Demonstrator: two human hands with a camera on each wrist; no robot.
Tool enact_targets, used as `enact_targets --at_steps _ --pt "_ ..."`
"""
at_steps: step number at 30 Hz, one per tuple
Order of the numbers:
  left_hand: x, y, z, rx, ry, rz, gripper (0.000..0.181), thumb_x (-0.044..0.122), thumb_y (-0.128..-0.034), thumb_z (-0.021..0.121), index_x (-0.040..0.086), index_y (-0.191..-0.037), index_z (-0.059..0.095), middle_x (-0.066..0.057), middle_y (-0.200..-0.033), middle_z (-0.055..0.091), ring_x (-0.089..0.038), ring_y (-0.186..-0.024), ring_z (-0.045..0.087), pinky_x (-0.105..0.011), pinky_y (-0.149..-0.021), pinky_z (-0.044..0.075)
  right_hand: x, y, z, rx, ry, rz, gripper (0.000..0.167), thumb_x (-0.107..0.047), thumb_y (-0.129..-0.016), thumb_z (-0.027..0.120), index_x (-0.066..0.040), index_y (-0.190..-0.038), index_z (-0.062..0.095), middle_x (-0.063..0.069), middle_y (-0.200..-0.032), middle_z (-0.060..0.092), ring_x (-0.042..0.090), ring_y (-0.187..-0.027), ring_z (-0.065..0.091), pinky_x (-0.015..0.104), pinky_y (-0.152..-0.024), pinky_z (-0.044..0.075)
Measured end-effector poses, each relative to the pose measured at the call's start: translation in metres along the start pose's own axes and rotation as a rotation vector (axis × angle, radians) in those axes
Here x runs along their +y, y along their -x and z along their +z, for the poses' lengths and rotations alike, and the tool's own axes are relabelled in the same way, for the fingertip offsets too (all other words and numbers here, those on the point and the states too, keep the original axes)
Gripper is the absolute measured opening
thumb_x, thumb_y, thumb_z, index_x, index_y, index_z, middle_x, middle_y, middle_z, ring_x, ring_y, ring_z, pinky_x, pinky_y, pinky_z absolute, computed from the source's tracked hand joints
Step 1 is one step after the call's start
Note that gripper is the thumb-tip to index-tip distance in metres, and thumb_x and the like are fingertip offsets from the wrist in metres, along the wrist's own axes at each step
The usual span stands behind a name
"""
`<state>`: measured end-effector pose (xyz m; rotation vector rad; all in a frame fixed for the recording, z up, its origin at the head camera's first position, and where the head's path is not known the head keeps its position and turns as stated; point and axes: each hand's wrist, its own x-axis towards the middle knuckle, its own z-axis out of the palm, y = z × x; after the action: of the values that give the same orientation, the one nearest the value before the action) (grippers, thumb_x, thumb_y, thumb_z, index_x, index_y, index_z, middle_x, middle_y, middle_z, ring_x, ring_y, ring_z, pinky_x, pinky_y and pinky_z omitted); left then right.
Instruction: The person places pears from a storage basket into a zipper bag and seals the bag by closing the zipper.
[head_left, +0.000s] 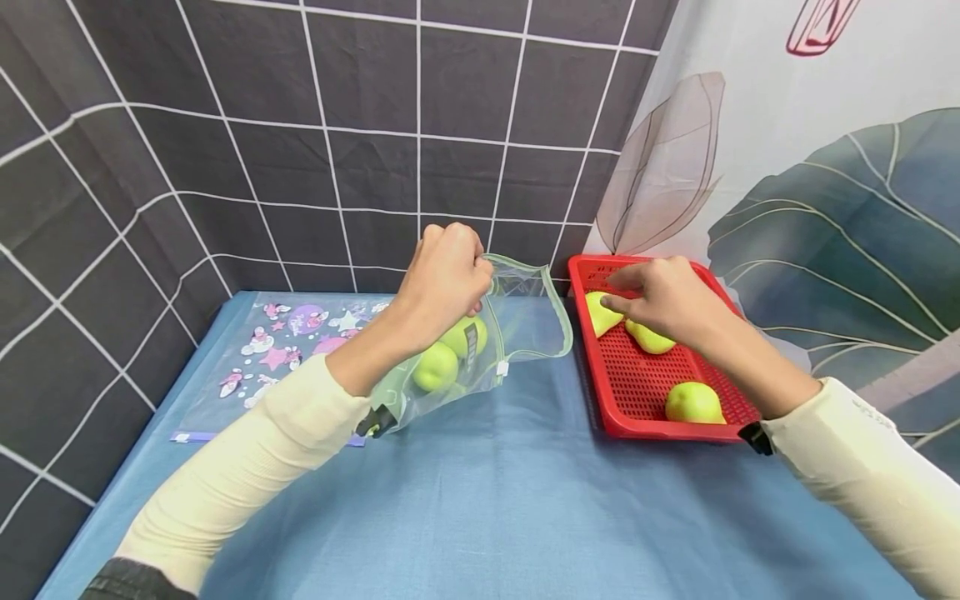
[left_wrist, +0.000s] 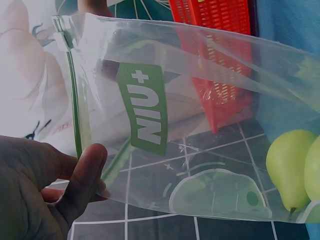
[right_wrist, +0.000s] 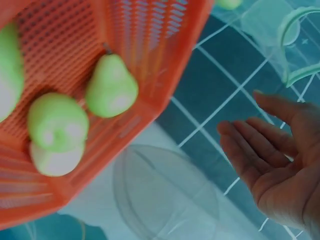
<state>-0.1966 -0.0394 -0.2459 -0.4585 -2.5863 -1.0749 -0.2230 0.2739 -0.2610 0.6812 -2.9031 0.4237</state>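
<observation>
Left hand [head_left: 448, 271] pinches the bag [head_left: 476, 367] near its mouth; right hand [head_left: 667, 296], fingers parted, empty, hovers by the basket [head_left: 652, 428]; pears [head_left: 693, 402] lie in both; cupping one gently seems best

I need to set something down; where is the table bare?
The near blue cloth between the sleeves is bare, bordered behind by the clear bag and red basket. Crowded: back left, covered by the printed bag, and the basket's back, holding pears.
</observation>
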Motion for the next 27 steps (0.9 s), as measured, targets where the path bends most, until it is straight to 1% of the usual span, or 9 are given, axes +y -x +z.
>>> enact_targets --at_steps 4,7,10,14,16,20,22,23,27 --pt "0.000 0.000 0.000 -0.004 -0.001 -0.004 0.037 -0.003 -0.0841 0.048 0.016 -0.053 0.044 -0.001 -0.044 0.062 -0.011 -0.042 0.068 -0.031 -0.058 0.055 0.016 0.008 0.000 -0.048 0.041 0.007 0.041 -0.022 -0.096 0.088 0.007 -0.124 0.082 0.027 -0.113 0.084 0.047 -0.110 0.082 0.061 -0.093 0.068" --pt "0.000 0.000 0.000 -0.008 0.005 -0.011 0.037 -0.003 -0.0842 0.048 0.015 -0.053 0.043 -0.002 -0.044 0.062 -0.011 -0.042 0.068 -0.031 -0.059 0.056 0.026 0.015 0.000 -0.098 0.047 0.047 0.046 -0.024 -0.093 0.090 0.009 -0.124 0.081 0.029 -0.114 0.084 0.048 -0.108 0.082 0.059 -0.090 0.069" --pt "0.001 0.000 0.000 -0.012 0.009 -0.018 0.037 -0.004 -0.0848 0.048 0.015 -0.053 0.043 -0.002 -0.045 0.063 -0.011 -0.043 0.068 -0.031 -0.059 0.057 0.034 0.019 0.000 -0.139 0.044 0.103 0.046 -0.025 -0.092 0.091 0.010 -0.121 0.082 0.030 -0.111 0.084 0.043 -0.096 0.083 0.055 -0.083 0.071" --pt "0.002 0.000 0.000 -0.019 0.007 -0.024 0.038 -0.003 -0.0854 0.048 0.016 -0.053 0.042 -0.002 -0.045 0.063 -0.011 -0.043 0.069 -0.031 -0.060 0.058 0.044 0.025 0.002 -0.174 0.057 0.160 0.039 -0.024 -0.090 0.093 0.009 -0.110 0.084 0.025 -0.098 0.084 0.029 -0.079 0.077 0.047 -0.073 0.069" --pt "0.003 0.000 0.001 -0.024 0.014 -0.027 0.038 -0.003 -0.0853 0.048 0.016 -0.053 0.042 -0.002 -0.045 0.063 -0.011 -0.043 0.069 -0.031 -0.061 0.058 0.049 0.027 0.003 -0.198 0.061 0.195 0.035 -0.023 -0.088 0.094 0.008 -0.103 0.085 0.021 -0.087 0.082 0.025 -0.072 0.071 0.044 -0.067 0.065" --pt "0.003 0.001 0.002 -0.028 0.027 -0.032 0.037 -0.004 -0.0855 0.047 0.016 -0.054 0.042 -0.003 -0.045 0.063 -0.011 -0.042 0.068 -0.031 -0.060 0.058 0.058 0.035 0.009 -0.250 0.072 0.254 0.036 -0.022 -0.084 0.096 0.009 -0.096 0.082 0.013 -0.076 0.078 0.023 -0.067 0.066 0.040 -0.062 0.064" --pt "0.003 0.001 0.002 -0.031 0.027 -0.032 0.037 -0.004 -0.0858 0.047 0.016 -0.054 0.042 -0.003 -0.046 0.063 -0.011 -0.043 0.068 -0.032 -0.059 0.057 0.062 0.039 0.014 -0.293 0.077 0.288 0.039 -0.021 -0.083 0.097 0.011 -0.095 0.078 0.012 -0.075 0.075 0.024 -0.066 0.064 0.039 -0.062 0.063" --pt "0.003 0.002 0.002 -0.034 0.024 -0.032 0.037 -0.003 -0.0861 0.047 0.016 -0.054 0.042 -0.002 -0.046 0.063 -0.011 -0.043 0.068 -0.032 -0.059 0.057 0.064 0.041 0.016 -0.310 0.084 0.303 0.043 -0.021 -0.082 0.097 0.012 -0.099 0.076 0.013 -0.077 0.075 0.024 -0.068 0.066 0.040 -0.064 0.066" --pt "0.003 0.002 0.003 -0.039 0.016 -0.024 0.037 -0.003 -0.0862 0.048 0.016 -0.055 0.042 -0.002 -0.046 0.063 -0.011 -0.043 0.069 -0.032 -0.058 0.056 0.067 0.047 0.022 -0.401 0.114 0.384 0.058 -0.024 -0.081 0.097 0.017 -0.111 0.069 0.018 -0.083 0.072 0.032 -0.077 0.066 0.044 -0.070 0.067"
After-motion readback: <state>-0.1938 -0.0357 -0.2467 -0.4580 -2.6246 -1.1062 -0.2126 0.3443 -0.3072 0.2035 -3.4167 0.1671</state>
